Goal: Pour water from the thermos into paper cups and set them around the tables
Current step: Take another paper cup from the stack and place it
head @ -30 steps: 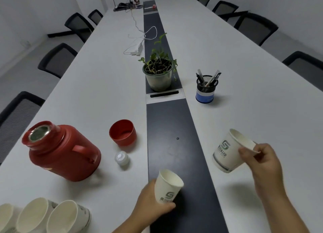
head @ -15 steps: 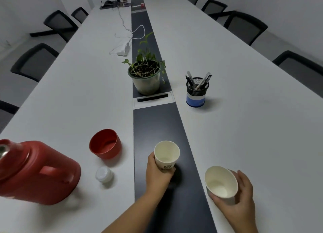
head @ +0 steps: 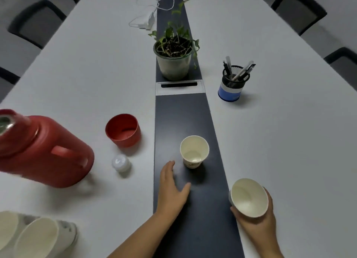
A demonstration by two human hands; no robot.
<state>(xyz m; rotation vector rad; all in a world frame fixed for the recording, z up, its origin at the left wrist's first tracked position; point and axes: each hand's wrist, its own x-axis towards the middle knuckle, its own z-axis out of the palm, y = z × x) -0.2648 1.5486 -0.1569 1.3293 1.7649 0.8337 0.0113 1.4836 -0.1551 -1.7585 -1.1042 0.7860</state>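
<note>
A paper cup (head: 194, 151) stands upright on the dark centre strip (head: 183, 118) of the table. My left hand (head: 172, 188) hovers just below and left of it, fingers spread, holding nothing. My right hand (head: 257, 219) grips a second paper cup (head: 249, 197), tilted toward me, at the strip's right edge. The red thermos (head: 44, 151) stands open-mouthed at the left. Its red cap cup (head: 123, 130) and white stopper (head: 120, 162) rest beside it.
A stack of paper cups (head: 36, 236) lies on its side at the bottom left. A potted plant (head: 173, 56) and a pen holder (head: 232, 81) stand farther up the white table (head: 280, 132). A white charger with cable (head: 148, 19) lies beyond. Black chairs line both sides.
My left hand has let go of its cup, which now stands on the dark strip, and has drawn back open. My right hand still holds its cup, lower and nearer to me.
</note>
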